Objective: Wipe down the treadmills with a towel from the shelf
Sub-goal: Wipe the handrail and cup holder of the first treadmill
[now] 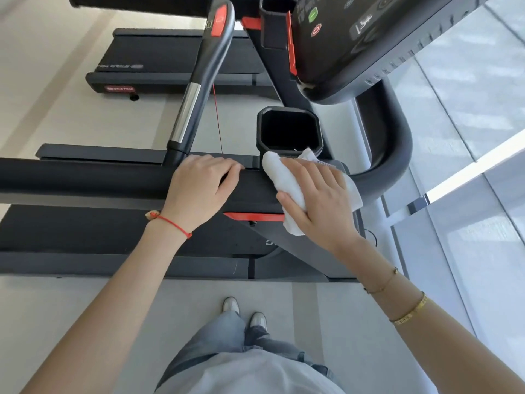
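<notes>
Head view: towel (pixel 287 180) is held bunched under the right hand (pixel 318 200), thumb and fingers curled round it, and is pressed against the handrail (pixel 85 177) of the near treadmill (pixel 113 231), just beside the cup holder (pixel 289 132). Wiping pressure is judged to be the reason for this grip. The left hand (pixel 201 186) is laid on the rail, fingers together and bent over its far edge, probably for bracing. The cup holder interior appears dark; contents cannot be told.
</notes>
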Demonstrator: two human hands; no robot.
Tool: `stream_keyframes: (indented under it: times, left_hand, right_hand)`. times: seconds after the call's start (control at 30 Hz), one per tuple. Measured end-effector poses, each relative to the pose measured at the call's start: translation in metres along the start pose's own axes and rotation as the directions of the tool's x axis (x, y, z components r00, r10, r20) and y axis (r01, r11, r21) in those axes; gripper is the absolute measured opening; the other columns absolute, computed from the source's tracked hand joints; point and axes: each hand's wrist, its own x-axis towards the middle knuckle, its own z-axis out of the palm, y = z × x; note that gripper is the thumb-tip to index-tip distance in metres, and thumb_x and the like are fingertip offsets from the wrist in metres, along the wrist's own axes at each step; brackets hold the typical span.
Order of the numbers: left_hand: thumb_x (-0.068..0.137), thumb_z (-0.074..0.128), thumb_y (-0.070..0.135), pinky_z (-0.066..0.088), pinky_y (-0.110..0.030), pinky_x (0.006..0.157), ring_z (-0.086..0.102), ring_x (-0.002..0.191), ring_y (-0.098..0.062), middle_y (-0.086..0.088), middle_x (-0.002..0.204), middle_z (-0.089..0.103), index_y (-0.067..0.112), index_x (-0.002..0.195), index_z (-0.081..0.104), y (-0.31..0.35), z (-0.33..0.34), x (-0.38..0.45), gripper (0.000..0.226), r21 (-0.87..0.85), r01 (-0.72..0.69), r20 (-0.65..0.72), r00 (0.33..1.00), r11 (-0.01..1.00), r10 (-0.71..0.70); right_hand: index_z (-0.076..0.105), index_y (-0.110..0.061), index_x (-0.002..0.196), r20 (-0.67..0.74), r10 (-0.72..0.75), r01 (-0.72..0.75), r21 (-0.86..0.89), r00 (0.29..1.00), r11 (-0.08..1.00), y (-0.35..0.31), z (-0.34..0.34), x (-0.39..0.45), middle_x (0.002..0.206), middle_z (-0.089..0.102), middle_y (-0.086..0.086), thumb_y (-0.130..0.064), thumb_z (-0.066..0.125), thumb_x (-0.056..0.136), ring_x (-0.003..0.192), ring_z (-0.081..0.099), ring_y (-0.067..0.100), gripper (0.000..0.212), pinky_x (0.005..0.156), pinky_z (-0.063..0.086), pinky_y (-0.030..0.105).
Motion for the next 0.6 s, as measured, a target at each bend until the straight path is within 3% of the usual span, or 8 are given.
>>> stream_keyframes:
  times: [0.13, 0.4, 0.6]
  left_hand:
    - [0.102, 0.048, 0.021, 0.047, -0.04, 0.091, 0.067, 0.093, -0.023, -0.004, 0.097, 0.074, 0.009, 0.107, 0.072, -0.006, -0.002, -0.005, 0.027, -0.06, -0.025, -0.056, 0.998, 0.998, 0.021]
    - [0.098, 0.056, 0.02, 0.04, -0.038, 0.099, 0.06, 0.111, -0.023, -0.001, 0.107, 0.071, 0.011, 0.109, 0.071, -0.044, -0.012, -0.027, 0.02, -0.041, -0.022, -0.155, 0.988, 0.999, 0.016]
    - [0.097, 0.057, 0.023, 0.042, -0.039, 0.096, 0.062, 0.106, -0.024, -0.001, 0.106, 0.071, 0.011, 0.106, 0.071, -0.089, -0.029, -0.04, 0.021, -0.045, -0.013, -0.176, 0.984, 0.999, 0.005]
  right_hand:
    - [0.049, -0.017, 0.137, 0.002, -0.051, 0.051, -0.001, 0.999, 0.999, -0.013, 0.004, 0.005, 0.128, 0.056, -0.003, -0.049, 0.031, 0.1, 0.112, 0.052, 0.024, 0.053, 0.101, 0.034, 0.039]
    - [0.05, -0.017, 0.135, -0.026, -0.049, 0.048, -0.037, 0.998, 0.998, -0.03, 0.015, 0.013, 0.123, 0.057, -0.002, -0.047, 0.033, 0.101, 0.11, 0.052, 0.024, 0.049, 0.102, 0.033, 0.039]
    - [0.054, -0.017, 0.131, 0.037, -0.061, 0.062, -0.048, 0.997, 0.997, -0.099, 0.045, 0.053, 0.112, 0.061, -0.005, -0.046, 0.031, 0.101, 0.101, 0.055, 0.021, 0.047, 0.094, 0.038, 0.036]
